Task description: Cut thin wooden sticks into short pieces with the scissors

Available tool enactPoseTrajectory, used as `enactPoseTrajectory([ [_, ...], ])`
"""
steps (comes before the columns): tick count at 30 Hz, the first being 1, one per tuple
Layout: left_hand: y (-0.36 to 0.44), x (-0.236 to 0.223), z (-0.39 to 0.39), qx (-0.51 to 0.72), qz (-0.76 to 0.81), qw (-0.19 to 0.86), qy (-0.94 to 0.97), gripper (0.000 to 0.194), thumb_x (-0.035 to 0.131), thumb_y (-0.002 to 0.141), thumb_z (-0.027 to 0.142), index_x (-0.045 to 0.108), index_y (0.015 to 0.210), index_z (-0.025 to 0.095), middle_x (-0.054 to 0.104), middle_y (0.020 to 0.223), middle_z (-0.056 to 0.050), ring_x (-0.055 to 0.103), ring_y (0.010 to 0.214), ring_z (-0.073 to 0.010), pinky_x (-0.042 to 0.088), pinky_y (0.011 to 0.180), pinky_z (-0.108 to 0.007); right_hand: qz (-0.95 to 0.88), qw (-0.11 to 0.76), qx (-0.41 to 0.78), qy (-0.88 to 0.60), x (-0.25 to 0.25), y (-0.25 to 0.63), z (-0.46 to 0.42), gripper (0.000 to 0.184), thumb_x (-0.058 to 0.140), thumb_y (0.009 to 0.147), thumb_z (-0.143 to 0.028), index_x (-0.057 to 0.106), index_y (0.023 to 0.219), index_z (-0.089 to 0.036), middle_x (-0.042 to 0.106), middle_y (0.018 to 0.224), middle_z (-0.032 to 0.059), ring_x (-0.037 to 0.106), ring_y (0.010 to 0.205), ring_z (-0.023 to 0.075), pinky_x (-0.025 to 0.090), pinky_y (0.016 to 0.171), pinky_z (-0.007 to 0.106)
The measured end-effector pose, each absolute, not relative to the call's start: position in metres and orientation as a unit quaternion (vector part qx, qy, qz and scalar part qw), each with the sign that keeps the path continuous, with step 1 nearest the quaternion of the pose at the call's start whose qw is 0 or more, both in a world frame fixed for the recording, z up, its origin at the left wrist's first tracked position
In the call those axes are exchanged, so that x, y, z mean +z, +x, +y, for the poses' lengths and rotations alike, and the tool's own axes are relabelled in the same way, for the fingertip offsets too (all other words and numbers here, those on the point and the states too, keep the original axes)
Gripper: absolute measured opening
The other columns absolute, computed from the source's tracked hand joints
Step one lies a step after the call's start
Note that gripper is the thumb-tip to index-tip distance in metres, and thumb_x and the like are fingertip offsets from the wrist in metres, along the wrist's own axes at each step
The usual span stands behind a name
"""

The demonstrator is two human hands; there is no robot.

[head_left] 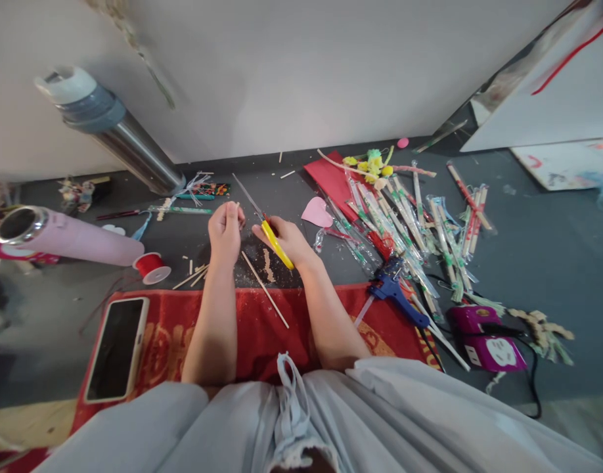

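Observation:
My left hand (226, 230) is closed in a pinch on a short thin wooden stick piece held upright over the dark floor. My right hand (284, 238) grips yellow-handled scissors (276, 244), whose long blades point up and left toward the wall. A long wooden stick (265, 290) lies diagonally between my forearms, partly on the red mat (262, 328). Small stick offcuts (196, 274) and sawdust lie below my left hand.
A phone (117, 348) lies on the mat's left. A red thread spool (152, 267), pink bottle (60, 238) and steel flask (114, 131) sit left. Right: pink heart (317, 213), red paper (331, 177), wrapped chopsticks pile (410, 223), blue glue gun (397, 295), purple power strip (486, 338).

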State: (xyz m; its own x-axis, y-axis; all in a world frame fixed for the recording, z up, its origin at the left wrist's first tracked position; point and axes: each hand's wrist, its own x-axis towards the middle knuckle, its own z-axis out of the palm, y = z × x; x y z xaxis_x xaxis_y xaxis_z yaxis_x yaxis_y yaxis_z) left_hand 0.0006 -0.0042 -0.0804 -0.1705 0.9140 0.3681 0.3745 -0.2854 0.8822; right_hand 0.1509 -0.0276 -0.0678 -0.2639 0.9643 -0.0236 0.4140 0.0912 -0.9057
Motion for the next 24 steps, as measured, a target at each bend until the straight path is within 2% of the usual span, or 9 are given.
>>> enactPoseTrajectory([
  [3,-0.003,-0.081,-0.002,0.477,0.634,0.23,0.563,0.039,0.04,0.096,0.041,0.055,0.068,0.019,0.056,0.063,-0.001,0.053,0.063,-0.0137,0.042,0.064,-0.027,-0.65,0.322,0.446,-0.524,-0.069,0.151,-0.027,0.048,0.049,0.084,-0.068,0.049,0.078,-0.02,0.052,0.07,-0.0016,0.043,0.065,0.0114,0.032,0.063,0.023],
  [6,-0.006,-0.075,-0.006,0.312,0.731,0.199,0.574,0.021,0.052,0.089,0.031,0.067,0.081,0.019,0.07,0.083,-0.005,0.063,0.082,-0.0201,0.045,0.077,-0.031,-0.636,0.324,0.455,-0.532,-0.069,0.151,-0.026,0.049,0.049,0.084,-0.069,0.049,0.078,-0.02,0.051,0.07,-0.0017,0.044,0.065,0.0117,0.032,0.063,0.023],
  [8,-0.006,-0.07,-0.01,0.206,0.761,0.169,0.592,0.02,0.054,0.086,0.029,0.071,0.091,0.019,0.073,0.094,-0.008,0.066,0.093,-0.0256,0.045,0.082,-0.035,-0.63,0.327,0.459,-0.534,-0.069,0.151,-0.026,0.05,0.049,0.083,-0.07,0.048,0.077,-0.02,0.05,0.068,-0.0023,0.043,0.064,0.0114,0.031,0.063,0.023],
  [10,-0.006,-0.066,-0.013,0.151,0.769,0.146,0.604,0.024,0.053,0.086,0.029,0.072,0.098,0.02,0.074,0.098,-0.01,0.066,0.1,-0.0291,0.045,0.084,-0.037,-0.624,0.337,0.464,-0.532,-0.069,0.151,-0.026,0.052,0.048,0.082,-0.071,0.047,0.075,-0.02,0.048,0.067,-0.003,0.042,0.063,0.011,0.03,0.062,0.023],
  [15,-0.004,-0.06,-0.012,0.158,0.751,0.191,0.613,0.028,0.043,0.09,0.027,0.068,0.097,0.019,0.074,0.097,-0.008,0.067,0.097,-0.0238,0.045,0.082,-0.032,-0.59,0.398,0.478,-0.515,-0.073,0.149,-0.025,0.055,0.047,0.08,-0.075,0.045,0.072,-0.021,0.045,0.065,-0.0042,0.042,0.062,0.0104,0.031,0.062,0.024],
  [20,-0.004,-0.051,-0.011,0.066,0.768,0.144,0.62,0.033,0.028,0.096,0.032,0.057,0.088,0.02,0.07,0.097,-0.014,0.064,0.102,-0.0314,0.045,0.083,-0.039,-0.532,0.474,0.49,-0.502,-0.084,0.149,-0.021,0.056,0.043,0.081,-0.076,0.045,0.072,-0.021,0.043,0.062,-0.0045,0.041,0.059,0.01,0.032,0.059,0.025],
  [23,-0.002,-0.049,0.003,0.102,0.76,0.152,0.624,0.034,0.026,0.098,0.038,0.051,0.086,0.021,0.068,0.095,-0.014,0.064,0.101,-0.0319,0.045,0.085,-0.041,-0.485,0.528,0.487,-0.498,-0.086,0.148,-0.018,0.057,0.045,0.079,-0.077,0.048,0.076,-0.021,0.044,0.065,-0.0033,0.041,0.061,0.0106,0.035,0.058,0.026],
  [24,-0.001,-0.049,0.011,0.127,0.758,0.153,0.622,0.03,0.03,0.097,0.041,0.05,0.086,0.021,0.067,0.095,-0.013,0.064,0.1,-0.0312,0.045,0.085,-0.041,-0.466,0.547,0.49,-0.492,-0.086,0.148,-0.017,0.057,0.045,0.079,-0.078,0.048,0.076,-0.021,0.044,0.064,-0.0032,0.041,0.06,0.0105,0.035,0.057,0.026],
])
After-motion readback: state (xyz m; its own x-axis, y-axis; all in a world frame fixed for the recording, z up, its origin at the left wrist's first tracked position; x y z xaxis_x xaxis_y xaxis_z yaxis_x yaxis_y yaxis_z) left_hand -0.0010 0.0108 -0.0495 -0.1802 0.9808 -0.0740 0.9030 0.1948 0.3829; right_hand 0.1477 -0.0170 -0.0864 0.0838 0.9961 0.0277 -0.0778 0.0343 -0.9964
